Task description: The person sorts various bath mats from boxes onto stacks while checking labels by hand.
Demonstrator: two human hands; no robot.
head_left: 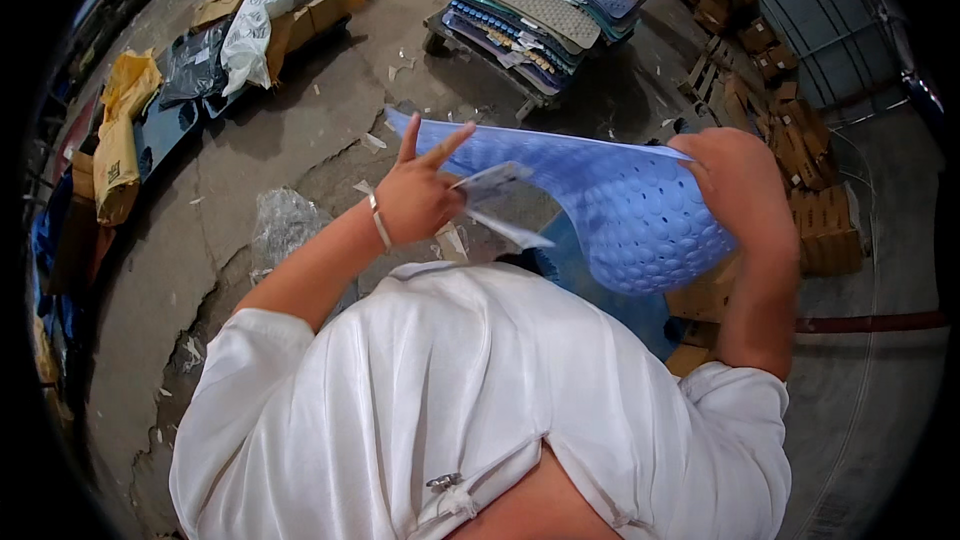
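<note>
A light blue rubber mat with round bumps and holes is held up in front of me, sagging in the middle. My right hand grips its right edge. My left hand sits at the mat's left part with two fingers raised, and it pinches a small paper label against the mat. A thin bracelet circles my left wrist. My white shirt fills the lower part of the view.
A pallet stacked with several coloured mats stands ahead on the concrete floor. Cardboard boxes line the right side. Sacks and flattened cartons lie at the left. A crumpled clear plastic bag lies near my left arm.
</note>
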